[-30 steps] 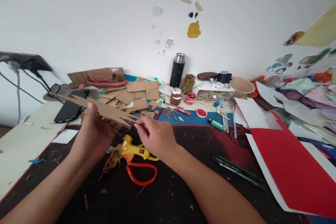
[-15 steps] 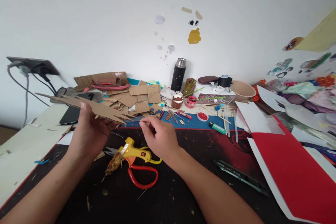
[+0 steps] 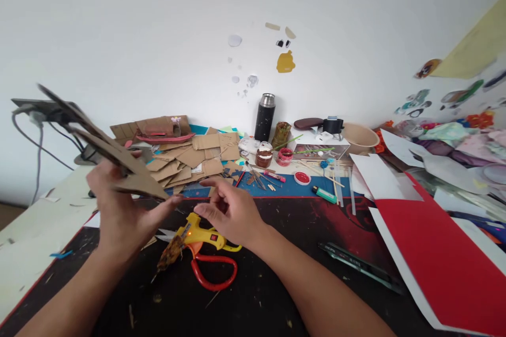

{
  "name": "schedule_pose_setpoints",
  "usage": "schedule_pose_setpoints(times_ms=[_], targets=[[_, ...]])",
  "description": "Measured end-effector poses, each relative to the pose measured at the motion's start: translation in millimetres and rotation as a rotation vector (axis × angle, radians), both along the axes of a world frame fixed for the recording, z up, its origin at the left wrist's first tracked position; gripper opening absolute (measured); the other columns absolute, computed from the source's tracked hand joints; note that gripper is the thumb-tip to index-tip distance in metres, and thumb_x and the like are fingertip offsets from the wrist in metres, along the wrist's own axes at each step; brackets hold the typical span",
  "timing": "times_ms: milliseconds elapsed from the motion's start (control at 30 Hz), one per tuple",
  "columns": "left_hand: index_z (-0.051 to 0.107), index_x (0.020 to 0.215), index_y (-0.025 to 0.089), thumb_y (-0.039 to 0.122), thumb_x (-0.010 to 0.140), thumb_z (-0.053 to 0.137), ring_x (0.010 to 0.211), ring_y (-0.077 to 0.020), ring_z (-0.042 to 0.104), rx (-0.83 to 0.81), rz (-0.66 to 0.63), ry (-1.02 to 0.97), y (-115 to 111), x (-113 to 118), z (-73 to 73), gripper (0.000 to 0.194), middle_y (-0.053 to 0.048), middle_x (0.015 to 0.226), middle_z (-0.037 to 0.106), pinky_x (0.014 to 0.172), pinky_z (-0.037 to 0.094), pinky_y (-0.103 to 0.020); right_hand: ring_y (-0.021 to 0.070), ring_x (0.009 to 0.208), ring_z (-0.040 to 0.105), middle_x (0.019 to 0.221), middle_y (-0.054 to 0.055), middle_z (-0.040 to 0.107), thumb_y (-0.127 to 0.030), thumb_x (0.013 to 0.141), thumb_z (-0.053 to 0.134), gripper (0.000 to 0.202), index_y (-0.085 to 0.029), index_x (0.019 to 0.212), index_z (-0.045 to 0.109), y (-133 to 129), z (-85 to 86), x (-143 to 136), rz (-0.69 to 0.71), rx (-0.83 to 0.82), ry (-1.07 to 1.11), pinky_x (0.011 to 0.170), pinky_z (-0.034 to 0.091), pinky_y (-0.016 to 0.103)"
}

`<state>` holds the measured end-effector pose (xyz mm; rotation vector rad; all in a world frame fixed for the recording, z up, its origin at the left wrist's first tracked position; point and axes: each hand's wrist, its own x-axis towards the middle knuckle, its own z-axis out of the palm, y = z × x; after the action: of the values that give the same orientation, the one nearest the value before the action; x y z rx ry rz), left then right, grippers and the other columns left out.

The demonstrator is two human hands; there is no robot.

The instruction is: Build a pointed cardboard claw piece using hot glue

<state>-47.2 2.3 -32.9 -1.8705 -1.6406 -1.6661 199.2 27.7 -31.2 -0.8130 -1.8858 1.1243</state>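
My left hand (image 3: pixel 122 210) grips a cut cardboard piece (image 3: pixel 118 155) with layered, pointed parts, tilted up over the left side of the desk. Its thumb lies along the lower edge and the other fingers go behind the cardboard. My right hand (image 3: pixel 233 210) hovers right of it, thumb and curled fingers apart, with nothing visible between them. Below the hands a yellow hot glue gun (image 3: pixel 201 235) lies on the black mat, its small light glowing. Scissors (image 3: pixel 215 274) with red and orange handles lie partly under the glue gun.
A pile of cardboard scraps (image 3: pixel 193 158) lies at the back, near a black thermos (image 3: pixel 265 118) and paint jars (image 3: pixel 264 156). A utility knife (image 3: pixel 359 266) rests on the mat at right, beside red paper (image 3: pixel 427 242). A power strip (image 3: pixel 43 108) with cables is at far left.
My left hand has turned the cardboard piece from nearly flat to steeply tilted and moved slightly left. My right hand has opened from a pinch and shifted a little lower.
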Motion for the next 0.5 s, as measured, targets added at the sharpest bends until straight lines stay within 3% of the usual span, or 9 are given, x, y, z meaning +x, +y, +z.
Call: schedule_pose_setpoints(times_ms=[67, 133, 267, 367, 500], targets=[[0.041, 0.178, 0.033, 0.070, 0.059, 0.105, 0.152, -0.0556, 0.041, 0.069, 0.002, 0.173, 0, 3, -1.0, 0.140, -0.019, 0.162, 0.053, 0.131, 0.024, -0.077, 0.0149, 0.067, 0.064, 0.082, -0.003, 0.070, -0.069, 0.097, 0.078, 0.069, -0.021, 0.146, 0.070, -1, 0.8, 0, 0.039, 0.011, -0.014, 0.066, 0.049, 0.027], [0.029, 0.183, 0.037, 0.064, 0.062, 0.106, 0.151, -0.0549, 0.043, 0.108, -0.059, 0.283, -1, 8, -2.6, 0.146, -0.019, 0.159, 0.054, 0.132, 0.023, -0.076, 0.0172, 0.078, 0.072, 0.097, 0.002, 0.079, -0.067, 0.098, 0.079, 0.066, -0.023, 0.147, 0.069, -2, -0.3, -1, 0.055, 0.045, -0.013, 0.072, 0.054, 0.028], [0.053, 0.170, 0.040, 0.055, 0.063, 0.108, 0.151, -0.0544, 0.045, 0.086, -0.147, 0.224, -4, 23, -2.9, 0.121, -0.016, 0.149, 0.061, 0.137, 0.020, -0.073, 0.0244, 0.116, 0.079, 0.130, 0.007, 0.083, -0.057, 0.107, 0.071, 0.042, -0.028, 0.137, 0.076, -2, -10.9, -8, 0.025, 0.132, 0.048, 0.095, 0.061, 0.035], [0.068, 0.153, 0.043, 0.048, 0.063, 0.109, 0.159, -0.0526, 0.037, 0.019, -0.153, 0.139, -6, 33, -1.8, 0.098, -0.013, 0.147, 0.062, 0.141, 0.016, -0.070, 0.0255, 0.117, 0.080, 0.120, 0.006, 0.086, -0.055, 0.110, 0.067, 0.035, -0.031, 0.132, 0.081, -5, -20.3, -14, -0.004, 0.091, 0.078, 0.098, 0.064, 0.039], [0.074, 0.146, 0.037, 0.044, 0.057, 0.112, 0.156, -0.0517, 0.044, -0.103, -0.252, 0.084, -7, 38, 1.0, 0.097, -0.014, 0.145, 0.066, 0.141, 0.010, -0.070, 0.0263, 0.098, 0.079, 0.094, 0.006, 0.083, -0.059, 0.106, 0.067, 0.034, -0.029, 0.105, 0.084, -13, -21.5, -18, -0.055, 0.044, 0.162, 0.094, 0.065, 0.042]])
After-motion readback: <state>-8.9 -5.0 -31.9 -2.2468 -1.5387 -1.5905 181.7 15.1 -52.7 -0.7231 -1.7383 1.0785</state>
